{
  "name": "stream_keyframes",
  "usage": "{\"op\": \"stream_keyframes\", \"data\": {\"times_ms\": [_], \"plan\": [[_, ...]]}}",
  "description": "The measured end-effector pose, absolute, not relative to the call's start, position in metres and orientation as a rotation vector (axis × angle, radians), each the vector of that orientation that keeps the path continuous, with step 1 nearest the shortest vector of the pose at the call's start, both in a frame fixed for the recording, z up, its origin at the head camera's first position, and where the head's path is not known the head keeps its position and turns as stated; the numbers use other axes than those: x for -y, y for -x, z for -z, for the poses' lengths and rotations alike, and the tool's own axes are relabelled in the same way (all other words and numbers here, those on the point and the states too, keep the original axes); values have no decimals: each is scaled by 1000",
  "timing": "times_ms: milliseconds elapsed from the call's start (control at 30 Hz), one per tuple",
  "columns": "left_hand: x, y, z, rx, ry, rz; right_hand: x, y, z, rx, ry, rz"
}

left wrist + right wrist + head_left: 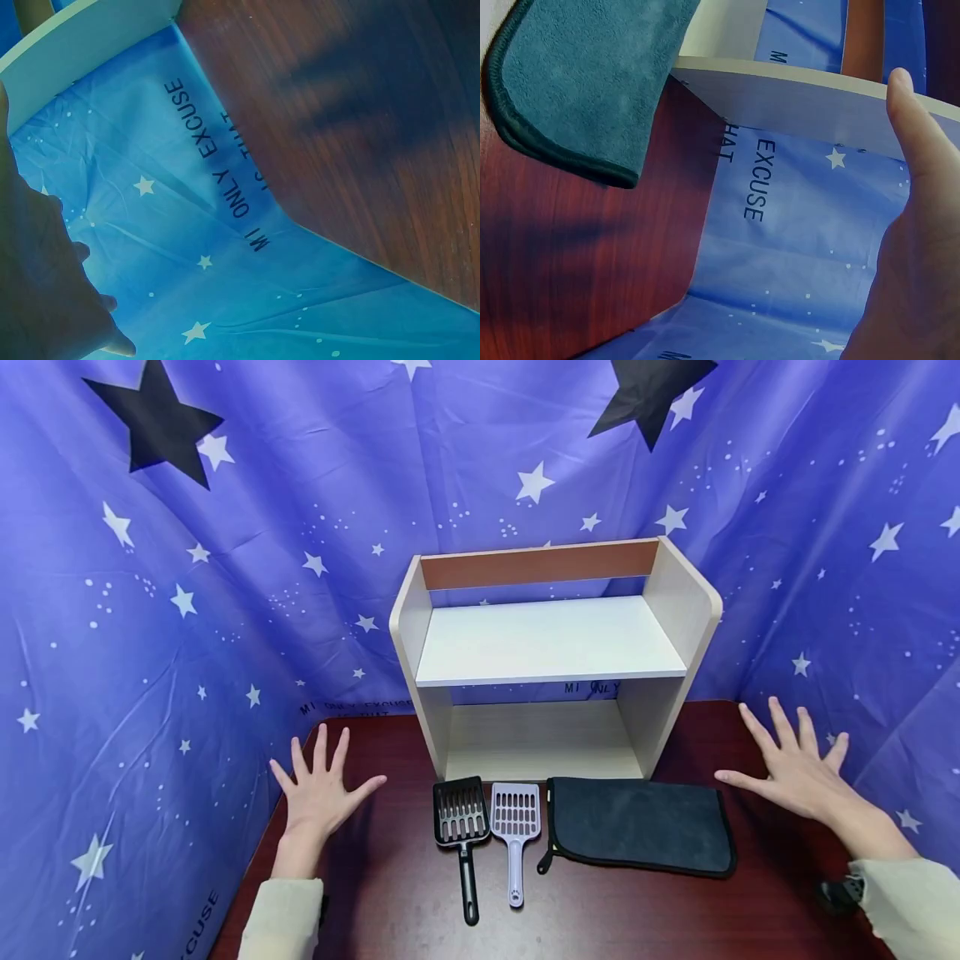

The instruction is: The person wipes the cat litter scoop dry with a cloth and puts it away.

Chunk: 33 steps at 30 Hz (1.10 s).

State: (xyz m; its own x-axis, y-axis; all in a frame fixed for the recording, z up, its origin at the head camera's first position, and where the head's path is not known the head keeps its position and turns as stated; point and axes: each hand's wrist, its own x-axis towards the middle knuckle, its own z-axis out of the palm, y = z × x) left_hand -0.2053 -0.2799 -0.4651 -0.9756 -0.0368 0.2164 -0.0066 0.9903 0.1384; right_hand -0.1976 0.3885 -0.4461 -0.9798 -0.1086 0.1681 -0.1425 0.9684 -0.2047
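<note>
My left hand (318, 797) hovers over the left side of the table, fingers spread and holding nothing. Across from it, my right hand (798, 772) is raised at the table's right edge, also spread and holding nothing. Between them lie a black slotted litter scoop (467, 852), a pale lilac litter scoop (516, 839) with its handle toward me, and a folded dark grey cloth (641, 827) with black edging and a small loop. The cloth is the item nearest my right hand; the black scoop is nearest the left. Behind them stands a two-tier wooden shelf (551, 643).
The reddish-brown table (592, 914) ends at a blue curtain (247, 610) with white and black stars, which hangs behind and on both sides. Both tiers of the shelf hold nothing. In the right wrist view, the shelf's side panel (802, 97) stands beyond the cloth's corner.
</note>
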Motion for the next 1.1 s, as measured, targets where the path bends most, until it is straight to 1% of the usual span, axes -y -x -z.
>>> {"op": "stream_keyframes", "data": {"times_ms": [1100], "plan": [[260,190,499,2898,2,234,-366,185,481,2956,-239,-388]]}}
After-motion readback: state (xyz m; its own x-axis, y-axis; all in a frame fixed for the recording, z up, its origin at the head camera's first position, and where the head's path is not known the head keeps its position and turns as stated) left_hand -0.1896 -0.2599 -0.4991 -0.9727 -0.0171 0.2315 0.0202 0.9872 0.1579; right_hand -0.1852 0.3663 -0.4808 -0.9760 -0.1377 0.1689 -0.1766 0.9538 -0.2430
